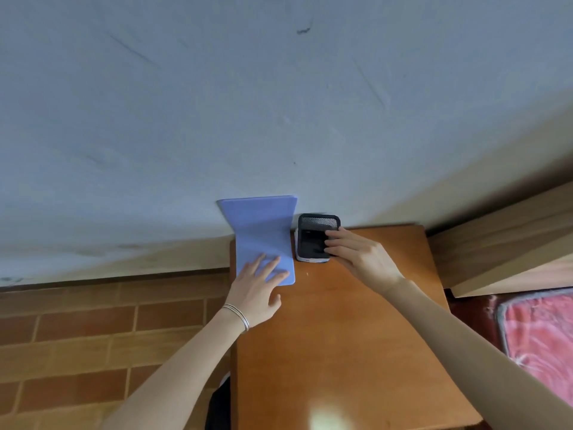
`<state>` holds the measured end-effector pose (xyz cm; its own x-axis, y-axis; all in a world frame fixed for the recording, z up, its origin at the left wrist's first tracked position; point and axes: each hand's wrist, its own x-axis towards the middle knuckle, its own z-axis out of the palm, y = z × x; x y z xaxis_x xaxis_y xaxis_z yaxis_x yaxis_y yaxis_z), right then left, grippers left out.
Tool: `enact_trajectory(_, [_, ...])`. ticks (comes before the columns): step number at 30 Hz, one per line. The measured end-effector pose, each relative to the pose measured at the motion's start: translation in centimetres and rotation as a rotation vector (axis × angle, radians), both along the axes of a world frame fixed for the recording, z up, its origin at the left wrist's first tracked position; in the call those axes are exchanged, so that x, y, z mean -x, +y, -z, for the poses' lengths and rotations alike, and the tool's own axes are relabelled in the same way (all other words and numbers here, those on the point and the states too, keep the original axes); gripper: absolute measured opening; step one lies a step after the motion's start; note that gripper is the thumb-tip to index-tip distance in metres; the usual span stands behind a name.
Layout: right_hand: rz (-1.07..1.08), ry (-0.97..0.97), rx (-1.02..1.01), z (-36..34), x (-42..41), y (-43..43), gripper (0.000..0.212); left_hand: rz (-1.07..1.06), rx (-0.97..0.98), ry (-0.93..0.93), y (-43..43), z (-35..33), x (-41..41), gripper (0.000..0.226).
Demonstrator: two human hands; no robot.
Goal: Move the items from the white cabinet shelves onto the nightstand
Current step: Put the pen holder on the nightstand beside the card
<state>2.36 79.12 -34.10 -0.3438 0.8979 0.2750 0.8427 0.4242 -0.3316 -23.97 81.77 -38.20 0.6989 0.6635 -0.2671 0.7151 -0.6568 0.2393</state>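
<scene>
The left hand (257, 287) is lying flat, fingers straight and spread, on the blue folder (260, 231), so this grip is open and pressing, clamping nothing. The folder is sitting at the back left corner of the table (341, 352), which I take to be the nightstand. One leaf is lying on the table and the other is standing up against the wall (279, 103) behind the table. The right hand (362, 256) is curling its fingers round the near side of the black mesh pen holder (313, 240), and its grip is closed on that rim. The holder is standing at the back edge of the table, just beside the folder, with a white part showing at its foot. Both things are already resting on the table, so this is probably the settling of a placement.

The risks are mostly about release. The folder's long edge is running close along the table's left edge, so a sideways push from the flat palm could slide it off onto the brick floor (77, 336) beside the table. Its upright leaf is only leaning, and it may flop forward once the hand is lifting away. The holder is being held by one side of a light rim, so a quick withdrawal could tip it or knock it into the folder.
</scene>
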Motion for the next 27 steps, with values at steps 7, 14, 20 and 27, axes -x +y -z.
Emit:
enact_trajectory(7, [-0.046, 0.009, -0.017, 0.7, -0.3, 0.9, 0.016, -0.011, -0.011, -0.049, 0.3, -0.4, -0.1, 0.048])
enact_trajectory(14, [-0.001, -0.077, -0.082, 1.0, 0.0, 0.4, 0.028, -0.006, 0.038, -0.029, 0.5, -0.8, -0.4, 0.047])
enact_trajectory(20, [-0.011, -0.137, -0.122, 0.9, 0.5, 1.0, 0.033, -0.015, 0.052, -0.028, 0.5, -1.3, -0.4, 0.046])
enact_trajectory(27, [0.044, -0.186, -0.141, 0.8, 1.4, 0.3, 0.038, -0.014, 0.071, 0.018, 0.6, -1.4, -0.5, 0.049])
